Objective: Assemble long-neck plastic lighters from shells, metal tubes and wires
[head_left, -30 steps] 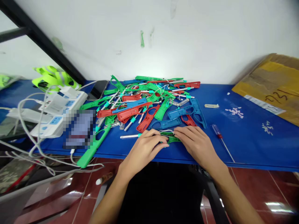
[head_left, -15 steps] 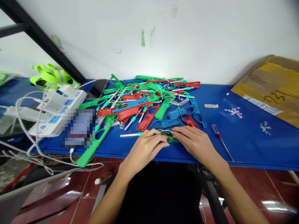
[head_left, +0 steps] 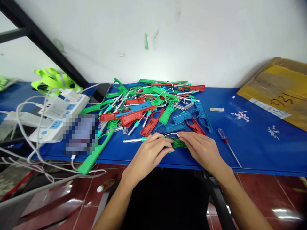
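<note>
Near the table's front edge I have a green long-nozzle lighter (head_left: 179, 143), its shell lying open and flat. My left hand (head_left: 153, 147) grips its nozzle end, with the metal tube (head_left: 133, 140) sticking out to the left past the fingers. My right hand (head_left: 200, 147) closes over the handle end, fingertips at a small dark part. A thin white wire (head_left: 172, 134) loops up between the two hands. Much of the lighter is hidden under my fingers. Just behind lies a blue shell half (head_left: 170, 127).
A heap of red, blue and green lighter shells (head_left: 153, 121) and metal tubes fills the table's middle. At right are a screwdriver (head_left: 227, 145), small white parts (head_left: 241, 116) and a cardboard box (head_left: 275, 92). Power strips (head_left: 55, 124), cables and two phones (head_left: 80, 134) stand left.
My right hand has shifted slightly right along the lighter, so more of the green shell and the dark part shows. The left hand keeps its hold. The view has tilted a little.
</note>
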The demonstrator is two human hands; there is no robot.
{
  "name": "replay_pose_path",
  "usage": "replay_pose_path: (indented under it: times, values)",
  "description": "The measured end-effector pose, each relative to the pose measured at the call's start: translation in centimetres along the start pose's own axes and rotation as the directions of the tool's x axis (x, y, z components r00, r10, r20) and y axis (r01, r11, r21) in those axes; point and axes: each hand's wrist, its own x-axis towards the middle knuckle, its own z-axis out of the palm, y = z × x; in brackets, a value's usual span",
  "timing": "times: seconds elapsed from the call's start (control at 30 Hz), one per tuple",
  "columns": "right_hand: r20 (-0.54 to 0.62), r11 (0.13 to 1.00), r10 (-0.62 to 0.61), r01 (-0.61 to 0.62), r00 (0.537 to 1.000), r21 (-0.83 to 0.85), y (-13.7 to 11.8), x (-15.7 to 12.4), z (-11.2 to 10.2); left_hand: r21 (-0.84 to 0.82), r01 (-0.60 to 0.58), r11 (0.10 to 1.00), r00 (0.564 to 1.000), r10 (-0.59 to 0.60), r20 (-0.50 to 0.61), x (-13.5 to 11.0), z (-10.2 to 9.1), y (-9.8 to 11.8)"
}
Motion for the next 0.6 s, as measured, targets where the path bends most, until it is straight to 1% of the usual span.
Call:
replay_pose_path:
  times: [0.17,0.37,0.5,0.6]
  values:
    - [0.003,1.000,-0.006,0.006,1.000,0.002,-0.10,-0.13,-0.10,0.003,0.005,1.000,1.000,-0.005,0.015,0.00,-0.07,-0.03]
    - [0.053,0.998,0.038,-0.041,0.998,0.053,-0.27,0.01,-0.20,0.023,-0.004,1.000,1.000,0.003,0.016,0.21,-0.01,-0.01]
    - [0.057,0.995,0.052,-0.057,0.997,0.086,-0.34,0.16,-0.22,-0.029,-0.021,0.999,1.000,0.020,-0.019,0.29,-0.11,0.13]
    - [0.046,0.993,0.049,-0.053,0.998,0.102,-0.35,0.26,-0.24,-0.092,-0.043,0.995,0.996,0.035,-0.083,0.23,-0.36,0.23]
